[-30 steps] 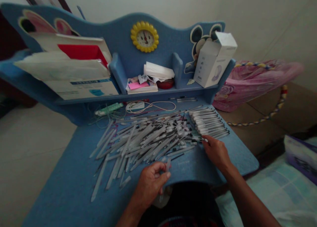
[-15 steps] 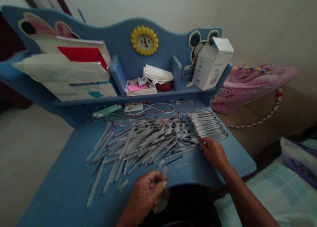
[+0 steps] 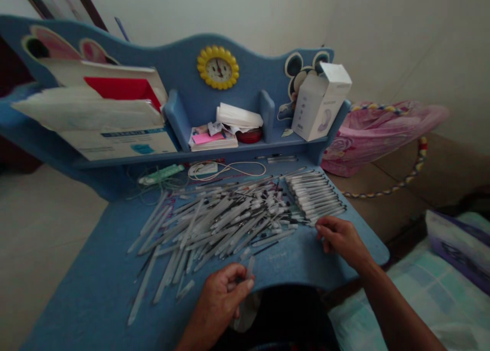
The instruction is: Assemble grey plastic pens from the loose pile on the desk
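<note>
At the front edge of the blue desk (image 3: 88, 279), the left hand (image 3: 224, 294) is clamped on a clear tube (image 3: 250, 265), near a jumbled heap of pen parts (image 3: 225, 220). Just beside the neat row of pens (image 3: 317, 192), the right hand (image 3: 340, 238) has curled fingers; whether they pinch anything, I cannot quite tell.

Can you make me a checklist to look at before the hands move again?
1. Left hand has a grip on the clear tube: ok.
2. Right hand is empty: cannot tell; its curled fingers could hide something small.
3. Row of pens lies side by side: ok.
4. Pile of pen parts is tidy: not ok, pieces lie crisscrossed.
5. Thin dark stick lies on the desk: ok.
</note>
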Tool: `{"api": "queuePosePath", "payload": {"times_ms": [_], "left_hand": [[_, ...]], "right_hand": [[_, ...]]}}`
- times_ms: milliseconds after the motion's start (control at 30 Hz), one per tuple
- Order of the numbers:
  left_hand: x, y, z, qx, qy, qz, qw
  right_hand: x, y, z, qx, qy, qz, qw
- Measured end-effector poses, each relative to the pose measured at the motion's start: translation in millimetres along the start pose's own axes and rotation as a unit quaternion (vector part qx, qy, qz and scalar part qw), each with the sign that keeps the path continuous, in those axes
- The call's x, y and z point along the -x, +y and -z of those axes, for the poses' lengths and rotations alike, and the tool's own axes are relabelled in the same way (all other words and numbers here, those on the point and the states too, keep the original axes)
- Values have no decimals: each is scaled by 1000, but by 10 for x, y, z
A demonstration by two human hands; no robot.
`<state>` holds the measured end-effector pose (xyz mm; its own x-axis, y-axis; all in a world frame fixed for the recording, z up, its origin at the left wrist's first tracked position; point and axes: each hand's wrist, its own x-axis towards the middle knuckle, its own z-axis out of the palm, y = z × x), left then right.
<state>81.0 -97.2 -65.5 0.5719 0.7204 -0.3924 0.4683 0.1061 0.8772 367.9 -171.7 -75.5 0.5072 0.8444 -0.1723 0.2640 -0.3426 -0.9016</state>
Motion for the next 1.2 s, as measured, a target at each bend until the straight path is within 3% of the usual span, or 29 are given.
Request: {"api": "queuePosePath", "payload": {"times_ms": [367,500,833,1200], "left_hand": [[8,147,-27,-3,7,-22,1000],[7,143,-29,-25,1,-34,999],[129,280,56,-172,53,-143,973],[240,249,72,-249,55,-183,950]], "right_hand": [[244,-11,202,-99,35,11,994],[310,-7,212,-127,-7,20,992],[496,-186,196,-91,-133,39,986],[539,-310,139,-29,-175,37,983]]}}
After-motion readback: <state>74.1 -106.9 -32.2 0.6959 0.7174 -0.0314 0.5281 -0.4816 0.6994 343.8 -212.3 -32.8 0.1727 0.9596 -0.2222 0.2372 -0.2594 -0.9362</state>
